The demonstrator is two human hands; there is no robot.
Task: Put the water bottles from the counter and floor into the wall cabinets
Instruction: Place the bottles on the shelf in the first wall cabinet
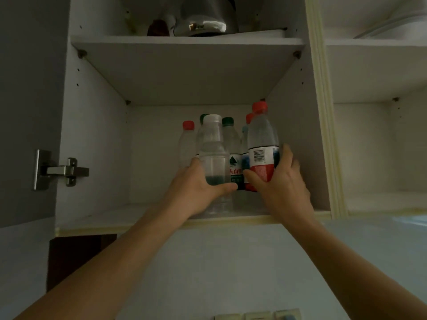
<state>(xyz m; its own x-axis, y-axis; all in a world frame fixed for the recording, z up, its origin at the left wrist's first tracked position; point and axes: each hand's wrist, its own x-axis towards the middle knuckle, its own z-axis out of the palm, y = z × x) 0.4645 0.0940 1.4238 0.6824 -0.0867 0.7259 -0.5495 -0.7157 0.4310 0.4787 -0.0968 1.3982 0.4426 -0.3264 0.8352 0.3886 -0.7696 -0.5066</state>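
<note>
Both arms reach up into the open wall cabinet [76, 135]. My left hand [198, 188] grips a clear white-capped water bottle [211, 148] near its base, upright above the bottom shelf [115, 215]. My right hand [282, 181] grips a red-capped water bottle [262, 139] with a red and white label, held upright slightly higher. Behind them, on the same shelf, stand several more bottles, among them a red-capped bottle [187, 139] and a green-capped bottle [231, 139]. Their bases are hidden by my hands.
An upper shelf [184, 41] carries a shiny metal kettle [203, 17] and a dark item. A door hinge [57, 169] sticks out at the cabinet's left. A second open cabinet compartment [374, 146] lies to the right. Wall sockets [258, 316] show at the bottom.
</note>
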